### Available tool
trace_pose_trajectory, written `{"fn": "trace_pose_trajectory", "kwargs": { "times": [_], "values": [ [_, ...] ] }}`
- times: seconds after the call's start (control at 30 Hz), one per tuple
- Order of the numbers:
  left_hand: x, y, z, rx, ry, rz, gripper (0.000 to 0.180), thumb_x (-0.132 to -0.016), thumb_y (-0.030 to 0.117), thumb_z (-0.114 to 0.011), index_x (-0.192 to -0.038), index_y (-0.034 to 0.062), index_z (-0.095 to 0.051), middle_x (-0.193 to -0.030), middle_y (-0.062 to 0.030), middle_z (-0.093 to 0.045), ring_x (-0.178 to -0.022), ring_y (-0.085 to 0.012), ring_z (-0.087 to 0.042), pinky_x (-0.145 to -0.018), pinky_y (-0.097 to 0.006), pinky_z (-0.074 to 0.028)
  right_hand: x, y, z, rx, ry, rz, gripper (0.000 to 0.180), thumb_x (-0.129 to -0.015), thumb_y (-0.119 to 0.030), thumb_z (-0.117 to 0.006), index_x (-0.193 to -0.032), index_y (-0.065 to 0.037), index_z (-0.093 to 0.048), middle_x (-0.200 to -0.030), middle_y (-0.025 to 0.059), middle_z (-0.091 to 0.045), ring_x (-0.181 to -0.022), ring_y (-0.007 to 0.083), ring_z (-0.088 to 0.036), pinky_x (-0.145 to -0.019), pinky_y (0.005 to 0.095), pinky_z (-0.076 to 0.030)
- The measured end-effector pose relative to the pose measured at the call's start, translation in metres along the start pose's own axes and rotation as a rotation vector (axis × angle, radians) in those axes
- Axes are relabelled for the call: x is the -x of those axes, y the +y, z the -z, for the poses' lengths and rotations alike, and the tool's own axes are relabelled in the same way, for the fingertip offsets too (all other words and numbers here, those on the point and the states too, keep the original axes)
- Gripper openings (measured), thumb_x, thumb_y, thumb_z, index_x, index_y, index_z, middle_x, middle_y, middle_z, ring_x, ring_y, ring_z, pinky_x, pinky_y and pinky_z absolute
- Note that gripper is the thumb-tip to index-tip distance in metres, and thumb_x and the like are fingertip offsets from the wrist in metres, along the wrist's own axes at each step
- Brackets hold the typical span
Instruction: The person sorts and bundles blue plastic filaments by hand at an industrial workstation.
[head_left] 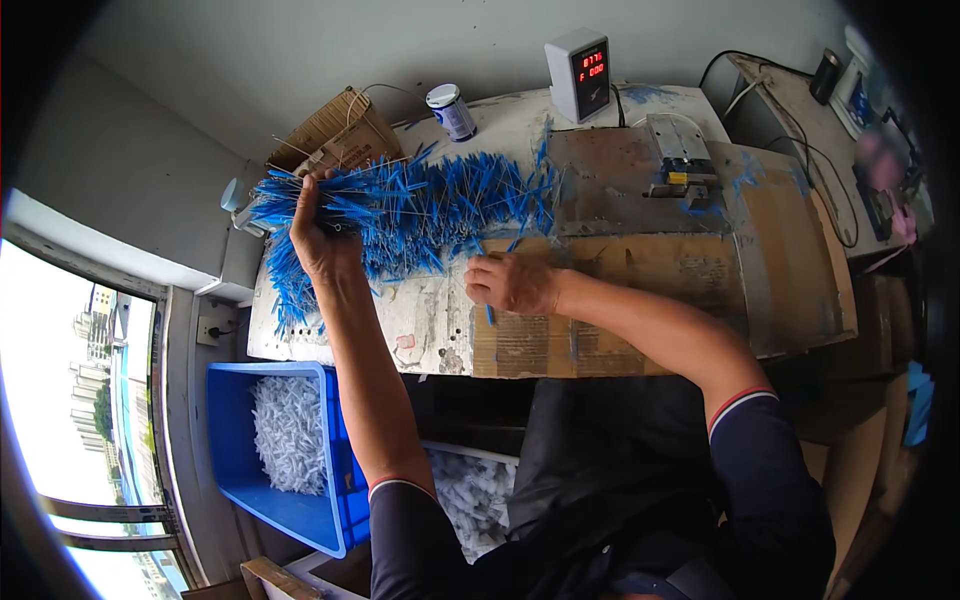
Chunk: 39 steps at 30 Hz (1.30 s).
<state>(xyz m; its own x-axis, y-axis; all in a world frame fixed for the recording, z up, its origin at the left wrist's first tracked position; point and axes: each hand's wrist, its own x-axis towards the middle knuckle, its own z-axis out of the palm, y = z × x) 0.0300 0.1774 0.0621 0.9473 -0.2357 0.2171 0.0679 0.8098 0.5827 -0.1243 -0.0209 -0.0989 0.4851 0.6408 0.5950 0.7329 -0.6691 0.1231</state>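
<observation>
The workbench is stretching across the middle of the view, its right half covered with worn cardboard sheets. Spreading over the bench's far left part is a big heap of thin blue-tipped wire pieces, its long axis running left to right from the window corner toward the bench's middle, with a tail hanging down along the left edge.

The left hand is sitting right in the heap's left end, closed in a fist around a thick bundle of the pieces and lifting them so they fan out past the knuckles. The right hand is resting on the bench just beside the heap's near edge, toward its right end, fingers curled narrow and pinching what looks like a single blue piece pointing toward the person. So the heap is lying away from the person, beyond both hands, and the left hand is the one already buried in it.

Below the bench, a blue crate is holding pale small parts. Farther back, a small counter box with red digits and a little can are standing by the wall.
</observation>
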Motion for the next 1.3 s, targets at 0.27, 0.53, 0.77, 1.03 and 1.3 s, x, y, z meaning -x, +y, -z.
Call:
{"fn": "trace_pose_trajectory", "kwargs": {
  "times": [0.27,0.53,0.77,1.03,1.3],
  "values": [
    [-0.002,0.009,0.004,0.102,-0.026,0.04,0.011,-0.093,0.008,-0.07,-0.102,0.0021,-0.067,-0.098,-0.0147,-0.072,-0.092,-0.024,-0.07,-0.09,-0.039,-0.058,0.006,0.001,0.003,-0.133,-0.232,-0.059,0.01,-0.082,-0.008,-0.061,-0.091,-0.004,-0.062,-0.108,0.0074,-0.061,-0.112,0.024,-0.059,-0.078,0.0347,-0.06],
    [-0.005,0.029,-0.01,0.113,-0.093,-0.015,0.006,-0.093,0.006,-0.07,-0.096,0.0013,-0.069,-0.095,-0.0108,-0.071,-0.095,-0.0231,-0.067,-0.096,-0.041,-0.053,0.015,0.009,0.005,-0.088,-0.144,-0.015,0.01,-0.082,-0.006,-0.062,-0.092,-0.005,-0.063,-0.112,0.0091,-0.065,-0.119,0.0269,-0.06,-0.082,0.0341,-0.062],
    [-0.001,0.021,-0.019,0.173,-0.098,-0.006,0.006,-0.094,0.006,-0.069,-0.097,0.0013,-0.069,-0.095,-0.0105,-0.071,-0.096,-0.0234,-0.068,-0.096,-0.042,-0.054,0.012,0.008,0.019,-0.098,-0.026,-0.028,0.015,-0.08,-0.002,-0.065,-0.095,-0.005,-0.065,-0.113,0.0087,-0.065,-0.111,0.0276,-0.063,-0.079,0.0355,-0.062],
    [0.012,0.017,-0.025,0.229,-0.121,0.036,0.007,-0.093,0.003,-0.069,-0.1,0.0012,-0.069,-0.098,-0.0093,-0.073,-0.098,-0.0233,-0.07,-0.096,-0.041,-0.057,0.008,0.005,0.026,-0.233,0.247,-0.487,0.021,-0.08,0.006,-0.062,-0.098,-0.005,-0.065,-0.1,0.0114,-0.068,-0.098,0.0281,-0.067,-0.074,0.0389,-0.059],
    [0.037,-0.001,-0.024,0.266,-0.108,0.069,0.012,-0.094,0.006,-0.068,-0.106,0.0025,-0.067,-0.099,-0.0083,-0.072,-0.1,-0.0227,-0.07,-0.097,-0.042,-0.057,-0.023,0.0,0.019,-0.151,-0.113,-0.844,0.015,-0.081,-0.012,-0.065,-0.088,0.0,-0.07,-0.092,0.0207,-0.071,-0.089,0.0335,-0.07,-0.077,0.0464,-0.058]
  ]
}}
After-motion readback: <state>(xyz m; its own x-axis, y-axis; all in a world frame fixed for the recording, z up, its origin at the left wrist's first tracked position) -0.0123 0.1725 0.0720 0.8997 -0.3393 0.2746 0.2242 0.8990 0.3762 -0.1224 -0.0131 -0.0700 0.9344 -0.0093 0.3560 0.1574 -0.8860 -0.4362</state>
